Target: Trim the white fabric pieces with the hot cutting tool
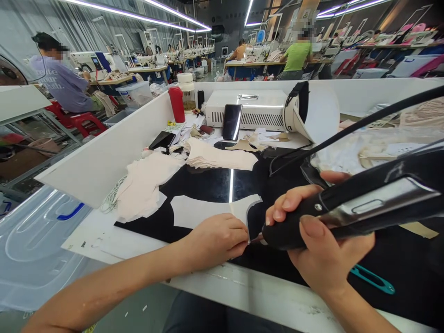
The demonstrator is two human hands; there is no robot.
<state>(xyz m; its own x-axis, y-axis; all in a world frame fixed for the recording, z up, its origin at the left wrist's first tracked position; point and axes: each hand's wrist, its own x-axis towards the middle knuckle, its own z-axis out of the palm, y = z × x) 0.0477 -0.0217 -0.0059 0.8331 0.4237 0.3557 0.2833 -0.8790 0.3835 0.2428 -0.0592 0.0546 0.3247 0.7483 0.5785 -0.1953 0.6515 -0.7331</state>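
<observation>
Black corded hand tool (pixel 364 203) lies clasped in my right hand (pixel 326 259), long axis pointing left, its tip just touching the pale fabric piece (pixel 208 210) that my left hand (pixel 217 240) pinches on the mat (pixel 208 185)

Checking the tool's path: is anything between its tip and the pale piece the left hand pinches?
Nothing visible. The tool, gripped by the right hand, has its tip right at the left hand's fingertips, at the edge of the pale piece.
</observation>
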